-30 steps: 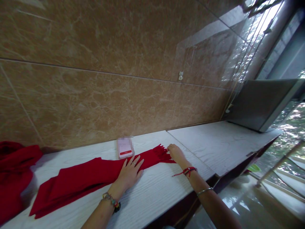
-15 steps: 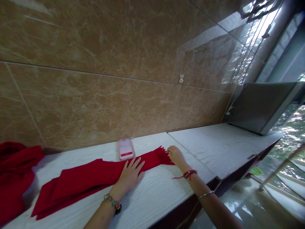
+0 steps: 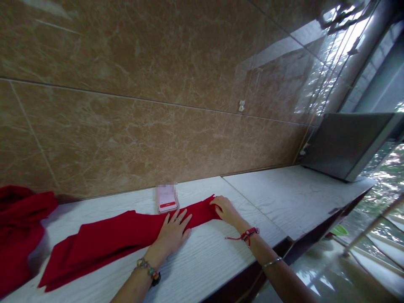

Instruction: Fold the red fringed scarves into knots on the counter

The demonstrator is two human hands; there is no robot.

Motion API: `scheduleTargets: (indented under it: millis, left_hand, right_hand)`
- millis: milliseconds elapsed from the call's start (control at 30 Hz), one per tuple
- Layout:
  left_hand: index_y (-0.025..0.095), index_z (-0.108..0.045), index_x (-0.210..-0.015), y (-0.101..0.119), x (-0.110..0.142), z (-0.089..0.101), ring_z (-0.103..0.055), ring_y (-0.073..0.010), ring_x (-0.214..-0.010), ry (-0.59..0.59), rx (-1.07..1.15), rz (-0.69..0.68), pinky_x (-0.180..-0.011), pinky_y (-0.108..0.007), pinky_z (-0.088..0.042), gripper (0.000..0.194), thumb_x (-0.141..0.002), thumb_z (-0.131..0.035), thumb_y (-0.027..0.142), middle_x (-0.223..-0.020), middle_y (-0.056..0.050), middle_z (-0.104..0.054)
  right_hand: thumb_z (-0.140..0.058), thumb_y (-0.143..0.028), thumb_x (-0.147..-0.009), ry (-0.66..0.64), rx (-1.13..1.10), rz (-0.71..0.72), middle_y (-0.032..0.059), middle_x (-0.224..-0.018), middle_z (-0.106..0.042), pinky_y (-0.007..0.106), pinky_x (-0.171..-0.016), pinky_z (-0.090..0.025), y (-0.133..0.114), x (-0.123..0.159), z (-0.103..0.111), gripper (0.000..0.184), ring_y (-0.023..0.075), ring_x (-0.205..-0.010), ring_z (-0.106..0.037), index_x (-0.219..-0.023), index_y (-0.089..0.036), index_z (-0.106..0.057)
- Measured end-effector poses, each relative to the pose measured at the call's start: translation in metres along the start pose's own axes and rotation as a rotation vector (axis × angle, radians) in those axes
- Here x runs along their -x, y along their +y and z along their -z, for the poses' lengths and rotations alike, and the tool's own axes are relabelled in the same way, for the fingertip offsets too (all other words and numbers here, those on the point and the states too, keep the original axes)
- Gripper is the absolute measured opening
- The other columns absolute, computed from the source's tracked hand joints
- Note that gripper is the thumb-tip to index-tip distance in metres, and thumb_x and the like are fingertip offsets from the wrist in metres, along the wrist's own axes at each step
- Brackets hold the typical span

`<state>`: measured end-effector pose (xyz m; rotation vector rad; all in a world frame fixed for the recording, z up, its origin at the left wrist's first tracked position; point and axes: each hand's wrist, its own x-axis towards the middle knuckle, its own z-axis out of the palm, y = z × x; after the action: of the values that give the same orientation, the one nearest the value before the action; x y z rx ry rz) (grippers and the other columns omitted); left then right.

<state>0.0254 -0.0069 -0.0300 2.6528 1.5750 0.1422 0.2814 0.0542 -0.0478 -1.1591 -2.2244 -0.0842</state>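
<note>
A folded red scarf (image 3: pixel 116 231) lies lengthwise along the white counter, wider on the left and narrowing to a fringed end at the right. My left hand (image 3: pixel 173 231) rests flat across its narrow part, fingers spread and pressing down. At the fringed end my right hand (image 3: pixel 225 210) has its fingers bent onto the cloth, closed on the edge; most of the fringe is hidden beneath them. Just behind my left fingertips a phone (image 3: pixel 167 206) lies face up against the scarf's far edge.
More red cloth (image 3: pixel 22 235) is heaped at the far left. The white counter (image 3: pixel 261 189) runs along a brown marbled tile wall (image 3: pixel 142 139). A large grey box-shaped object (image 3: pixel 344 143) stands at its right end. The counter's front edge drops to a shiny floor.
My right hand has moved left, onto the scarf's fringed end, and now covers most of the fringe. My left hand has stayed flat in place.
</note>
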Motion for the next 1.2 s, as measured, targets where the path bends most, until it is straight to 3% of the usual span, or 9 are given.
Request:
scheduleTargets:
  millis: [167,467,633,733,800,867,1000,1100,1200]
  left_hand:
    - [0.027,-0.030,-0.133,0.001,0.001,0.003,-0.016,-0.0256,-0.130,-0.019,0.005,0.008,-0.103,-0.050,-0.015,0.049,-0.086,-0.029,0.041,-0.142,-0.004,-0.025]
    - [0.027,-0.031,-0.132,0.001,0.000,0.002,-0.017,-0.0256,-0.130,0.001,-0.010,0.006,-0.103,-0.049,-0.016,0.048,-0.086,-0.030,0.042,-0.141,-0.004,-0.026]
    - [0.026,-0.030,-0.132,0.002,0.000,0.003,-0.019,-0.0257,-0.130,0.006,-0.018,0.001,-0.103,-0.049,-0.017,0.048,-0.086,-0.030,0.041,-0.141,-0.004,-0.027]
    - [0.026,-0.030,-0.133,0.003,0.001,0.006,-0.018,-0.0260,-0.130,-0.004,-0.013,0.008,-0.103,-0.049,-0.017,0.048,-0.086,-0.031,0.040,-0.141,-0.005,-0.027]
    - [0.025,-0.030,-0.132,0.003,0.001,0.006,-0.018,-0.0263,-0.130,-0.011,-0.009,0.010,-0.102,-0.050,-0.017,0.049,-0.086,-0.031,0.039,-0.141,-0.005,-0.026]
    - [0.025,-0.031,-0.132,0.003,0.001,0.006,-0.018,-0.0261,-0.130,-0.013,-0.006,0.005,-0.102,-0.050,-0.017,0.048,-0.086,-0.030,0.040,-0.141,-0.005,-0.026]
    - [0.026,-0.031,-0.132,0.002,0.002,0.004,-0.017,-0.0259,-0.130,-0.007,-0.009,0.004,-0.103,-0.051,-0.017,0.048,-0.086,-0.029,0.040,-0.142,-0.004,-0.025]
    - [0.026,-0.030,-0.133,0.002,0.002,0.005,-0.017,-0.0265,-0.130,-0.016,-0.008,0.009,-0.102,-0.051,-0.018,0.049,-0.086,-0.028,0.041,-0.141,-0.003,-0.025]
    - [0.026,-0.030,-0.133,0.003,0.002,0.006,-0.017,-0.0267,-0.130,-0.016,0.001,0.011,-0.102,-0.051,-0.018,0.049,-0.086,-0.029,0.040,-0.142,-0.003,-0.025]
  right_hand:
    - [-0.046,-0.004,-0.070,-0.120,-0.032,0.017,0.0032,-0.084,-0.059,0.030,-0.077,-0.038,-0.006,-0.001,-0.007,0.021,0.0153,-0.084,-0.052,-0.077,-0.019,-0.060]
    - [-0.042,-0.004,-0.074,-0.225,0.086,0.020,0.0026,-0.087,-0.058,0.028,-0.075,-0.035,-0.009,-0.005,0.001,0.024,0.0144,-0.086,-0.050,-0.078,-0.019,-0.060]
    - [-0.043,-0.010,-0.078,-0.269,0.395,-0.157,0.0075,-0.086,-0.058,0.031,-0.074,-0.035,0.006,0.001,0.015,0.021,0.0185,-0.086,-0.049,-0.075,-0.018,-0.061]
    - [-0.042,-0.009,-0.078,-0.170,0.424,-0.301,0.0096,-0.085,-0.059,0.032,-0.075,-0.037,0.018,0.004,0.020,0.022,0.0197,-0.086,-0.050,-0.073,-0.016,-0.062]
    - [-0.039,-0.006,-0.077,-0.066,0.312,-0.293,0.0092,-0.089,-0.060,0.031,-0.080,-0.038,0.019,0.000,0.017,0.025,0.0180,-0.089,-0.051,-0.078,-0.016,-0.062]
    - [-0.036,-0.007,-0.079,-0.043,0.151,-0.173,0.0080,-0.100,-0.060,0.029,-0.086,-0.037,0.014,-0.007,0.007,0.030,0.0155,-0.097,-0.050,-0.091,-0.016,-0.062]
    - [-0.033,-0.023,-0.087,-0.258,0.028,0.031,0.0055,-0.124,-0.050,0.037,-0.098,-0.030,0.001,-0.020,-0.016,0.036,0.0169,-0.116,-0.040,-0.118,-0.021,-0.050]
    - [-0.028,-0.029,-0.089,-0.339,0.131,-0.121,0.0058,-0.132,-0.042,0.047,-0.099,-0.025,0.005,-0.019,-0.021,0.040,0.0201,-0.121,-0.036,-0.126,-0.024,-0.042]
    - [-0.027,-0.025,-0.088,-0.292,0.253,-0.310,0.0086,-0.134,-0.038,0.051,-0.099,-0.020,0.010,-0.015,-0.016,0.042,0.0212,-0.124,-0.031,-0.128,-0.023,-0.039]
